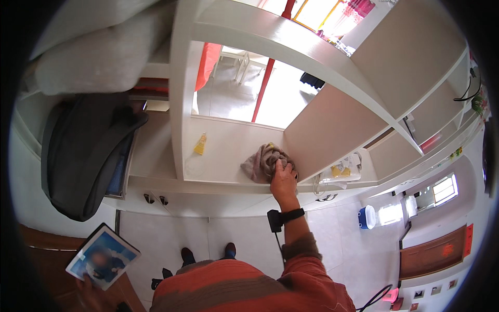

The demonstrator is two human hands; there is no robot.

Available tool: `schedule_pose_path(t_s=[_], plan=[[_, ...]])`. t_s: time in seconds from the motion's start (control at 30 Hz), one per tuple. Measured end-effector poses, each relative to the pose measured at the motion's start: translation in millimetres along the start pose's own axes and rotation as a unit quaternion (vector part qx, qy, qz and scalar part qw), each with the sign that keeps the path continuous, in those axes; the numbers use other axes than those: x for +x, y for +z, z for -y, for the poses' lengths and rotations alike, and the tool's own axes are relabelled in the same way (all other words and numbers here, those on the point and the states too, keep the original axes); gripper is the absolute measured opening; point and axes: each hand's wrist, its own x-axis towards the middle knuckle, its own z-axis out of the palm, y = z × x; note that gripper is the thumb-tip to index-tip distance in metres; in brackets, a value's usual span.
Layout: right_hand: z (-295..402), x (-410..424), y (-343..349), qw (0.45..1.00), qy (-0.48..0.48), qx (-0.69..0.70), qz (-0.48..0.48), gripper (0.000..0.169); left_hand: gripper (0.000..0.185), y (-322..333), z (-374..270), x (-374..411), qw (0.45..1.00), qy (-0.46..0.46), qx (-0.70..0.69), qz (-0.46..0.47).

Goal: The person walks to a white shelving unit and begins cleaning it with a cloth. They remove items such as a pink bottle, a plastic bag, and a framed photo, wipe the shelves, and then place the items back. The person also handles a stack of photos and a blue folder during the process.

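Note:
My right hand (pixel 284 180) presses on a crumpled grey-brown cloth (pixel 262 163) on a white cabinet shelf (pixel 222 169); its fingertips sink into the folds. Low at the left, my left hand (pixel 90 292) grips the lower edge of a framed photograph (pixel 103 257), held out beside my body above the floor. A small yellow tube-like item (pixel 200 144) lies on the same shelf, left of the cloth.
Dark cloth (pixel 85 156) hangs over the left compartment, beside a pale draped fabric (pixel 93 58). A clear bag with yellow items (pixel 343 170) lies in the compartment to the right. Cabinet doors with dark handles (pixel 156 199) are below. A blue and white tub (pixel 367 217) stands on the floor.

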Motion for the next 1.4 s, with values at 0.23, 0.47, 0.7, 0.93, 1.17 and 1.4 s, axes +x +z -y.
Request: schedule_pose_path(t_s=[0.23,0.47,0.7,0.93,1.17,1.4], plan=[[20,130,37,0.994,0.058,0.046,0.084,0.047,0.035,34,-135,-15,0.788,0.298,0.538,0.032],[3,151,48,0.997,0.023,0.043,0.056,0.037,0.039,58,-128,-4,0.721,0.351,0.598,-0.017],[-11,-35,-37,0.988,0.065,0.096,0.098,0.028,0.047,85,-123,41,0.968,0.048,0.059,0.238],[-34,-153,-87,0.895,0.146,0.408,0.109,0.052,0.055,143,-113,68,0.897,-0.273,-0.325,0.125],[-3,-13,-66,0.937,-0.096,0.311,-0.127,0.055,0.061,215,-97,74,0.889,-0.196,-0.398,0.111],[35,-4,-17,0.954,-0.146,0.250,-0.076,0.058,0.056,268,-160,61,0.902,-0.078,-0.400,0.141]])
